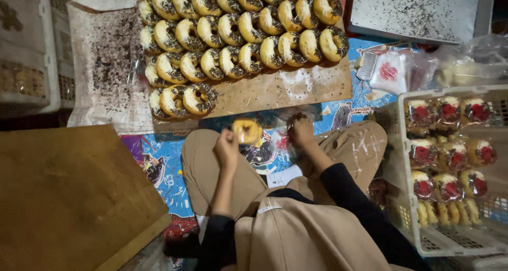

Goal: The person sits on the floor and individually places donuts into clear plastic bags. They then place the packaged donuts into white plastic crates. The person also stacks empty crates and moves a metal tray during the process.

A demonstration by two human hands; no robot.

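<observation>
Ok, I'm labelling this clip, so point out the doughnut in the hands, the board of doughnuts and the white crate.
doughnut point(247, 131), head view, its pale top.
wooden board point(286, 88), head view, bare patch below the rows.
white crate point(398, 197), head view, its left wall.

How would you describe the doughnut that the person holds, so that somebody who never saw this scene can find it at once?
Start from the wooden board covered with rows of sprinkled doughnuts. Just below its near edge, above the person's lap, the left hand and right hand are raised, and the single doughnut sits between them. Unlike the others, it is off the board, alone, and looks plain yellow.
</observation>
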